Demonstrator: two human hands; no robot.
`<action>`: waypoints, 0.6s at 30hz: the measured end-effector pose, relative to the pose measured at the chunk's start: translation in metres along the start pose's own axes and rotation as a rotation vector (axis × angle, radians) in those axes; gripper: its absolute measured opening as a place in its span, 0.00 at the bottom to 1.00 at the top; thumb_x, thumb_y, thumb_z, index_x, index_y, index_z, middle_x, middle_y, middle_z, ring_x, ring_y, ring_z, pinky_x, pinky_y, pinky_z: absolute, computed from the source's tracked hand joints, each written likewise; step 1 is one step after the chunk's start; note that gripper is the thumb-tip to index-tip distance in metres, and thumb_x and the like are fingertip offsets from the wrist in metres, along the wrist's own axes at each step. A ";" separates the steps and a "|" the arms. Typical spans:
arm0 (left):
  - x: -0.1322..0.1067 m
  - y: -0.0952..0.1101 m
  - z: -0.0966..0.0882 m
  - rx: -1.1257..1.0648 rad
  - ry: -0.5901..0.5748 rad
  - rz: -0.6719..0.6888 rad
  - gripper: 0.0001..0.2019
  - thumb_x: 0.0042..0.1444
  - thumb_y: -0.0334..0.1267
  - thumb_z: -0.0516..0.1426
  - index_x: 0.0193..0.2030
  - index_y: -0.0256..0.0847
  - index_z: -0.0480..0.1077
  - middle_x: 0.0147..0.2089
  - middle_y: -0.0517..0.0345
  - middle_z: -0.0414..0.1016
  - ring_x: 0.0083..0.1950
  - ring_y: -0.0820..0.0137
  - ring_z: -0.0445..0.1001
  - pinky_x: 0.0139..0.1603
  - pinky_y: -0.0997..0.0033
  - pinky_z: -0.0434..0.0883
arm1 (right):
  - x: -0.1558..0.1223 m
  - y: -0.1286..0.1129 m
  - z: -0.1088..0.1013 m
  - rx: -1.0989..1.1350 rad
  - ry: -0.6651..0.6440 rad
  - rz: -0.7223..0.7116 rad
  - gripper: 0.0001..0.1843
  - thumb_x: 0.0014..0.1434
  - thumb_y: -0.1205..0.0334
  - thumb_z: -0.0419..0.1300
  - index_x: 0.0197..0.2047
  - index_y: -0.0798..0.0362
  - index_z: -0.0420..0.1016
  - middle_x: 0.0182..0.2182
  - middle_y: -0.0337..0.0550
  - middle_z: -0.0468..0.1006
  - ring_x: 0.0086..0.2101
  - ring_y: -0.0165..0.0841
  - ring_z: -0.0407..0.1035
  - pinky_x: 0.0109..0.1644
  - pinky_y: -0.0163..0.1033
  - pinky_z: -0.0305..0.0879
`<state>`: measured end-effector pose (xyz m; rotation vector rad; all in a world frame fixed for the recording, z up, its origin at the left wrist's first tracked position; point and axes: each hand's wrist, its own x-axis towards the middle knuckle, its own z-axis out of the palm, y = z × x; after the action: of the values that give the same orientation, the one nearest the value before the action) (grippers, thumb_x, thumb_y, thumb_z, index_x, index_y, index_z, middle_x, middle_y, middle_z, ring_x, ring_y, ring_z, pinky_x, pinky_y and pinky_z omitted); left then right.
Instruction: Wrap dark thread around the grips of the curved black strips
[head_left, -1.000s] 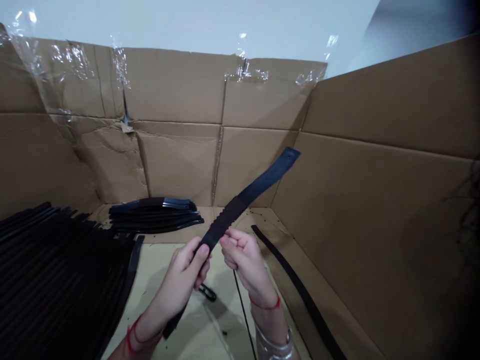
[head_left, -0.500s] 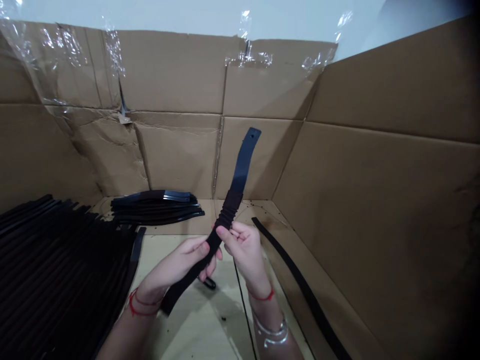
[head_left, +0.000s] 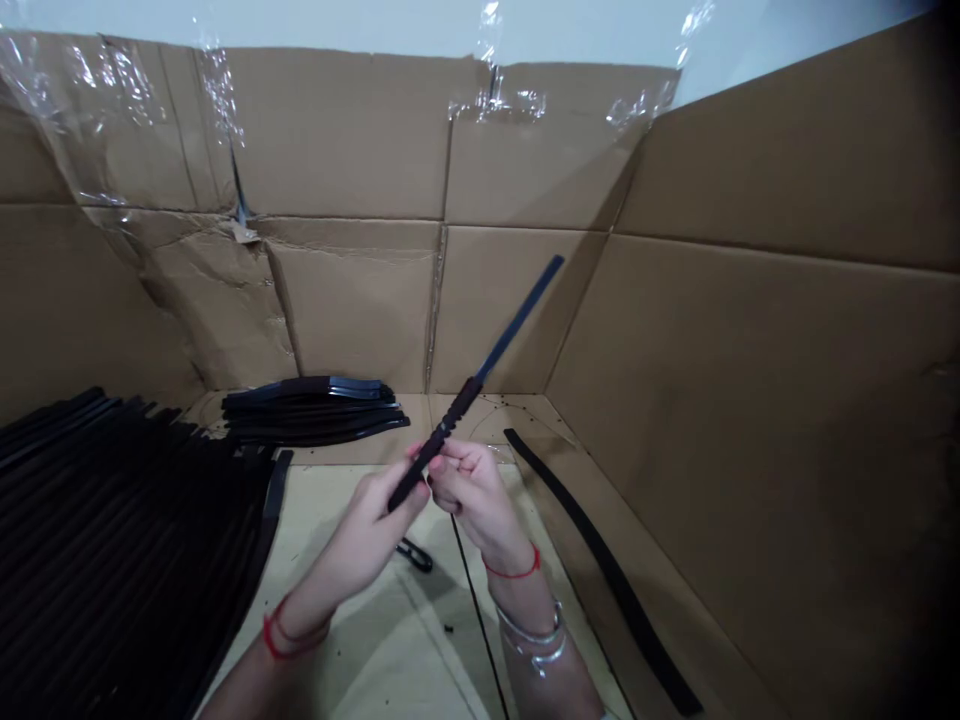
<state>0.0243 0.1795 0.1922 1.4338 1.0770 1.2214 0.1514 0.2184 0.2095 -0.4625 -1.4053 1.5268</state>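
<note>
A long black flat strap (head_left: 501,345) with a ribbed middle section rises up and to the right in front of the cardboard wall, seen nearly edge-on. My left hand (head_left: 367,530) is closed around its lower part. My right hand (head_left: 466,490) pinches the same strap just beside the left hand's fingers. Both wrists wear red strings, and the right wrist also carries silver bangles.
Cardboard walls (head_left: 750,330) enclose the work surface on three sides. A big heap of black straps (head_left: 112,540) fills the left. A smaller stack of straps (head_left: 315,410) lies at the back. One loose strap (head_left: 600,570) lies on the right, and a small black clip (head_left: 414,553) lies under my hands.
The strap has twisted from showing its flat face to edge-on, and its upper end has swung to the right. Both hands keep their hold at about the same spot.
</note>
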 end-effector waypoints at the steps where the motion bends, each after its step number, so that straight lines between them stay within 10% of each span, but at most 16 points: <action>1: 0.001 -0.001 -0.002 -0.116 -0.167 -0.082 0.24 0.57 0.62 0.52 0.32 0.38 0.61 0.20 0.67 0.53 0.19 0.79 0.49 0.19 0.79 0.51 | 0.000 0.000 0.002 -0.032 0.012 -0.014 0.24 0.50 0.45 0.70 0.31 0.61 0.76 0.19 0.36 0.64 0.16 0.20 0.46 0.18 0.27 0.42; 3: 0.004 -0.002 -0.003 -0.261 -0.349 -0.177 0.26 0.56 0.65 0.51 0.31 0.39 0.59 0.17 0.70 0.48 0.17 0.80 0.45 0.17 0.79 0.49 | 0.000 0.000 0.005 -0.116 0.158 -0.108 0.24 0.51 0.46 0.70 0.24 0.59 0.69 0.18 0.37 0.64 0.17 0.23 0.53 0.18 0.28 0.47; 7: 0.008 -0.002 0.002 -0.088 0.105 -0.030 0.25 0.52 0.61 0.58 0.34 0.37 0.61 0.21 0.66 0.56 0.21 0.80 0.53 0.20 0.81 0.53 | 0.000 -0.003 0.001 -0.120 0.270 -0.142 0.25 0.52 0.44 0.69 0.25 0.59 0.70 0.16 0.33 0.57 0.17 0.22 0.48 0.18 0.28 0.43; 12: 0.005 -0.002 0.004 -0.286 -0.307 -0.249 0.29 0.53 0.69 0.49 0.31 0.41 0.57 0.18 0.71 0.48 0.16 0.79 0.46 0.16 0.78 0.51 | 0.000 -0.004 -0.008 -0.062 0.082 -0.004 0.25 0.49 0.46 0.71 0.38 0.61 0.79 0.20 0.37 0.64 0.18 0.22 0.48 0.19 0.27 0.45; 16: 0.001 -0.001 0.007 0.165 0.149 0.044 0.22 0.59 0.58 0.52 0.43 0.38 0.62 0.29 0.59 0.64 0.29 0.71 0.63 0.29 0.75 0.59 | 0.000 -0.002 0.004 -0.085 0.313 -0.117 0.22 0.50 0.48 0.70 0.39 0.60 0.80 0.24 0.43 0.71 0.26 0.31 0.64 0.28 0.33 0.63; 18: -0.002 0.001 0.007 0.257 0.106 0.069 0.22 0.63 0.56 0.48 0.46 0.37 0.64 0.30 0.59 0.64 0.30 0.71 0.62 0.31 0.74 0.58 | -0.001 -0.003 0.009 -0.090 0.227 -0.074 0.20 0.49 0.50 0.71 0.35 0.61 0.80 0.24 0.44 0.70 0.25 0.30 0.62 0.27 0.33 0.62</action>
<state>0.0313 0.1771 0.1922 1.6258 1.3038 1.2533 0.1465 0.2123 0.2144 -0.6122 -1.3029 1.3112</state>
